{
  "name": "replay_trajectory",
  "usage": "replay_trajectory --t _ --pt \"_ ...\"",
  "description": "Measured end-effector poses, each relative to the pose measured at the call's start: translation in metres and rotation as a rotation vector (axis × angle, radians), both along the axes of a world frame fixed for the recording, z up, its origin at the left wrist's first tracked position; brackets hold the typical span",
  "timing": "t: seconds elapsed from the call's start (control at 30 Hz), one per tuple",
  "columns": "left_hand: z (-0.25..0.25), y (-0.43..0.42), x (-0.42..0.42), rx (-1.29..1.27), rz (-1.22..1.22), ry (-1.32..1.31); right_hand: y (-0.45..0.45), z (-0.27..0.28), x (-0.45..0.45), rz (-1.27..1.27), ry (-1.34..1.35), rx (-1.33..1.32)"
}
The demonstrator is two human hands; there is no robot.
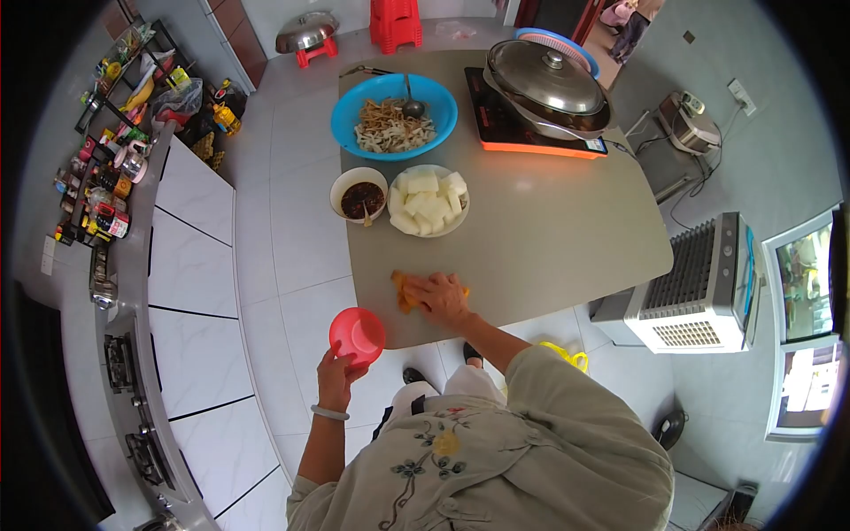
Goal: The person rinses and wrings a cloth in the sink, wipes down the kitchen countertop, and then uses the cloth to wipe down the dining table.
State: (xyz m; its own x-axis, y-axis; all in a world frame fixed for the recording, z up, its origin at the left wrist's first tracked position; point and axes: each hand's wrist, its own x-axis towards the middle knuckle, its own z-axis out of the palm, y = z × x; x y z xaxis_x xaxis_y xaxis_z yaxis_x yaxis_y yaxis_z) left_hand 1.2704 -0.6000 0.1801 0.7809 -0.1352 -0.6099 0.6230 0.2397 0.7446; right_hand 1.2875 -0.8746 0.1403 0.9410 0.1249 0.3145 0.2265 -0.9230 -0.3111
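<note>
My left hand (336, 376) holds a small red bowl (359, 334) by its rim, just off the table's near left corner. On the table (531, 234), my right hand (443, 299) presses down on an orange-yellow cloth (405, 290), its fingers lying over it. Beyond the cloth stand a white bowl of dark sauce (361, 196) with a spoon in it and a plate of pale white slices (428, 203). Farther back is a blue basin (345, 115) with shredded food and a ladle.
A lidded pan (549, 80) sits on an orange-edged cooker (531, 146) at the back right. An air cooler (691, 292) stands right of the table. Cabinets (195, 310) and a stove (133, 398) line the left. Red stools (395, 25) are at the back.
</note>
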Motion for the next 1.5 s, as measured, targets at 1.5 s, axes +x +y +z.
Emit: replay_trajectory --t 1.5 --pt "0.014 -0.193 0.080 -0.121 -0.467 -0.037 0.032 -0.008 -0.022 0.065 0.262 0.054"
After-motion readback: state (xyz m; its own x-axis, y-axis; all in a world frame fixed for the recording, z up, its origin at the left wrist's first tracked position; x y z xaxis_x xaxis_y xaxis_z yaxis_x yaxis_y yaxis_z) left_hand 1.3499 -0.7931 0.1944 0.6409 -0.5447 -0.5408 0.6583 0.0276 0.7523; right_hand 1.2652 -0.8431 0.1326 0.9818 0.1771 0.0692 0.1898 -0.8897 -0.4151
